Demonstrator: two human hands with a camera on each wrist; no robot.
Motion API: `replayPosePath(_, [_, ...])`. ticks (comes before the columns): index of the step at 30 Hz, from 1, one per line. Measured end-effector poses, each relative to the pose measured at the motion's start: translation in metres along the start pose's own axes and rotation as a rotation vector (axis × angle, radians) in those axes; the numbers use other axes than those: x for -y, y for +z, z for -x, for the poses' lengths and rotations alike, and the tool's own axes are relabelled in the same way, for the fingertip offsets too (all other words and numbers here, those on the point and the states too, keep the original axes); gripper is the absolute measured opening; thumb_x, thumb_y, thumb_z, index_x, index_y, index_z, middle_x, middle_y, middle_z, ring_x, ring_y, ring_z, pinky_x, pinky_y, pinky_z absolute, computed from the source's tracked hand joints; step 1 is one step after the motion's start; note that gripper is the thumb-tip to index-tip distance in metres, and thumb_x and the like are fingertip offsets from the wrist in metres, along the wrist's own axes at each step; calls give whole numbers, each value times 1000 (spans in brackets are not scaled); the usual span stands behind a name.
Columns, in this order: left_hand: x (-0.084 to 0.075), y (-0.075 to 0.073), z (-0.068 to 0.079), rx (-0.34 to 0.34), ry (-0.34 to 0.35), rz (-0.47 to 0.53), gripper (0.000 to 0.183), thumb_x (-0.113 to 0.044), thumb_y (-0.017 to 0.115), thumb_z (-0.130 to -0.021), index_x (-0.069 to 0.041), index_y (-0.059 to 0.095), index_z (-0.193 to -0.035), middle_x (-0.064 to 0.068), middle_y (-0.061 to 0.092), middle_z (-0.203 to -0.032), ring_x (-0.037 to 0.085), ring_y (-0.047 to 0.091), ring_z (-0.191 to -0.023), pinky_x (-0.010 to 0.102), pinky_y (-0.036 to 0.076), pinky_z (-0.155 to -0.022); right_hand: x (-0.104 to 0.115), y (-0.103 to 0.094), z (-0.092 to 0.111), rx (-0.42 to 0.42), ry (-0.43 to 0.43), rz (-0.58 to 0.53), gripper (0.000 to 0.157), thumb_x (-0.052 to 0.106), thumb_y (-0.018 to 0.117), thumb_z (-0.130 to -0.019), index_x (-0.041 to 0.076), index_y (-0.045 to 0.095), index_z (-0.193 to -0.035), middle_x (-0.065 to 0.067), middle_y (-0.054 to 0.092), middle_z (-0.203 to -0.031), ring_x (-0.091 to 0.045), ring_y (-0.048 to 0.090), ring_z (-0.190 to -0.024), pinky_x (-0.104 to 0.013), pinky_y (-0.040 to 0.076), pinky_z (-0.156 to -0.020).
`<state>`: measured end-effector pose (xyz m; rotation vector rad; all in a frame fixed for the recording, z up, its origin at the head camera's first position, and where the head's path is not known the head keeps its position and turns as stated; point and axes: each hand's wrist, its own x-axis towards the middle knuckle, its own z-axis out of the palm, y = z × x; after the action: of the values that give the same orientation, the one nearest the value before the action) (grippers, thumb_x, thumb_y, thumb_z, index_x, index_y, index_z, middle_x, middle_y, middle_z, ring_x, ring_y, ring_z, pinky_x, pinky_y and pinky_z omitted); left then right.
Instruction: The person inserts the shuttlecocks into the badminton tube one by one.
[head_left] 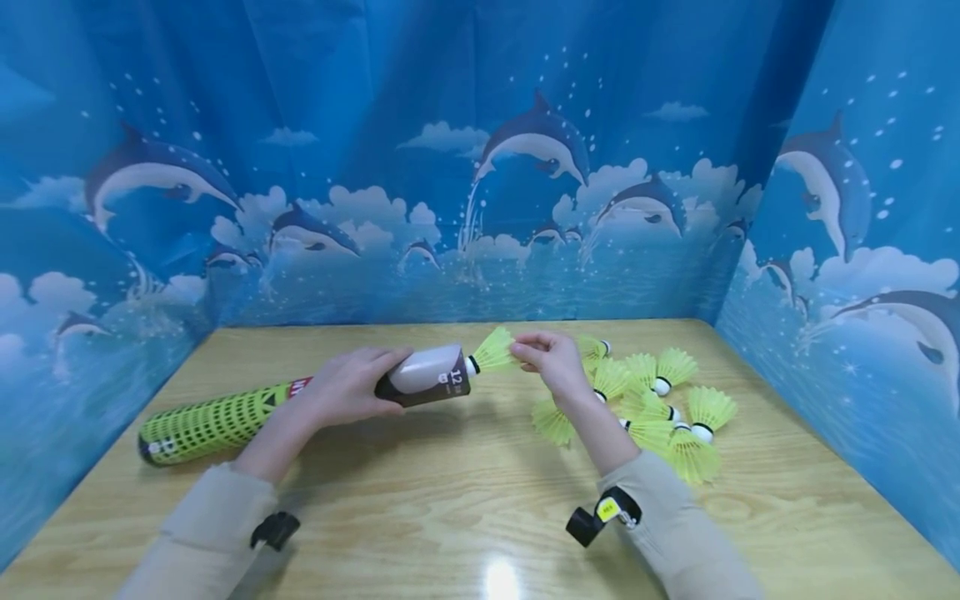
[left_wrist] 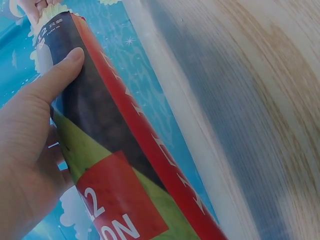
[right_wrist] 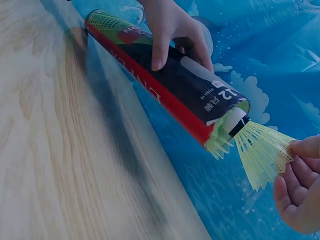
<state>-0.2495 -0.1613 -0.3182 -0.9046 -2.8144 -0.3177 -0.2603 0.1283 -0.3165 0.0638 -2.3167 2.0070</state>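
Tube marked "12", "PUSH IN"; left fingers around it, right fingers pinching shuttlecock

Left hand curled in a grip, right hand pinching, thumb to fingers; both forearms angled toward desk far edge.

One left hand, one right hand, one tube and one pinched shuttlecock are showing mid-frame; at least one inner shuttlecock is peeking out; about nine loose shuttlecocks are clustering right.

Yellow shuttlecock (black-banded, white-tipped); tube black, red, dotted green.
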Motion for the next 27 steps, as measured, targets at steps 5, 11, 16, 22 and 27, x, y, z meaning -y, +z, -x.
replayPosePath(5, [0,-2,0,0,6,-1,82,-38,80,-70,-12,44,-139,14,55,-126,32,53,-112,50,44,-90,-3,13,1,-10,-33,-17,21,3,64,-86,-8,64,-103,-2,66,-82,-8,60,-74,-30,54,-71])
replayPosePath(11, [1,-1,0,-1,7,0,82,-38,80,-70,-11,44,-138,15,55,-125,32,53,-111,50,45,-89,-8,23,1,-30,-67,-43,19,-1,65,-83,-8,64,-100,-4,67,-80,-8,60,-71,-38,54,-74])
replayPosePath(16, [1,-3,-1,0,15,-13,82,-39,79,-70,-10,43,-139,15,56,-124,32,53,-110,50,45,-89,-8,29,2,-40,-83,-42,19,-1,65,-83,-8,65,-100,-8,69,-84,-8,60,-70,-37,54,-71])
replayPosePath(22, [0,-3,-2,0,9,-29,83,-41,79,-70,-12,43,-139,14,56,-124,31,54,-109,49,46,-88,-6,33,4,-33,-72,-23,18,1,65,-83,-6,65,-100,-10,68,-85,-10,59,-69,-28,54,-66])
replayPosePath(27, [-1,-2,-2,-3,29,-45,84,-41,79,-70,-11,43,-139,14,57,-123,31,54,-108,48,47,-87,-9,37,5,-11,-67,-13,17,0,65,-84,-7,65,-99,-6,67,-80,-9,58,-67,-25,53,-62])
